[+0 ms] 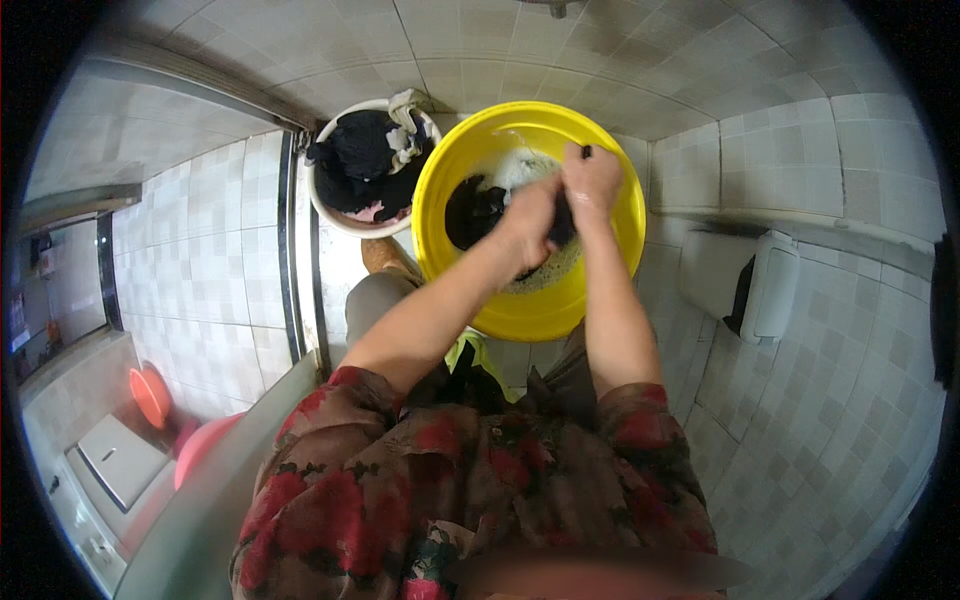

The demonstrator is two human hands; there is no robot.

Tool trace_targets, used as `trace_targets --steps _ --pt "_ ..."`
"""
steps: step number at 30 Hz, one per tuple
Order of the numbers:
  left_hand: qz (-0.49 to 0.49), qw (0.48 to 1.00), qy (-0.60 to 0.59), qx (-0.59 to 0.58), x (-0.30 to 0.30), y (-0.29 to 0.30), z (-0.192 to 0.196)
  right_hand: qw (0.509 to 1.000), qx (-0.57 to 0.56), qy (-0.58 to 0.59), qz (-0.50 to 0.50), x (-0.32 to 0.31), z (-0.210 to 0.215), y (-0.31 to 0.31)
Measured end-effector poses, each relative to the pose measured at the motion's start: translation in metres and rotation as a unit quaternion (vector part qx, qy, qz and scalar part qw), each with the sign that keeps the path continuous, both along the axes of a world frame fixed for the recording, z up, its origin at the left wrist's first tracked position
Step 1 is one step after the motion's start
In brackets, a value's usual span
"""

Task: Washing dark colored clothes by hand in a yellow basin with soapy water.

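head cam | looks steeply down | close over yellow basin | tiled floor | rim warped, perhaps cropped

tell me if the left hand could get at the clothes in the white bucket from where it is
Probably yes: the left hand grips dark cloth in the yellow basin, and the white bucket stands open right beside it on that side.

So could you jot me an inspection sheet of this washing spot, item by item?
Surface: pale tiled floor.
Job's things: round yellow plastic basin holding a dark wet cloth and suds.
Clutter: white bucket of dark laundry beside the basin; orange and pink plastic tubs lower left.
Hands: left hand and right hand both gripping the dark cloth, close together.
Cables: nothing seen.
Surroundings: tiled walls, white box at right.
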State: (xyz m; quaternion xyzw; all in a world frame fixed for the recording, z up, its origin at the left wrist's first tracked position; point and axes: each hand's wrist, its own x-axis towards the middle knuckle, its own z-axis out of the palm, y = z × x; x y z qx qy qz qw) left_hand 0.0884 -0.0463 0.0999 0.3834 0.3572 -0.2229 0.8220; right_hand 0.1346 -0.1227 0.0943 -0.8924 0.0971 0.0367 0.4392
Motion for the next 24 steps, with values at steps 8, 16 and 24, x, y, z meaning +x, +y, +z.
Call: trace_targets --steps 8,16,24 --pt "0.051 0.995 -0.066 0.052 0.011 0.043 -0.058 0.984 0.011 -0.131 0.123 -0.046 -0.015 0.047" --pt "0.049 0.990 -0.129 -0.020 0.010 0.090 -0.122 0.968 0.054 -0.189 0.156 -0.060 -0.004 0.066" --pt "-0.106 0.980 -0.169 -0.015 0.007 0.052 -0.008 0.978 0.151 -0.145 0.010 0.007 -0.013 0.000"
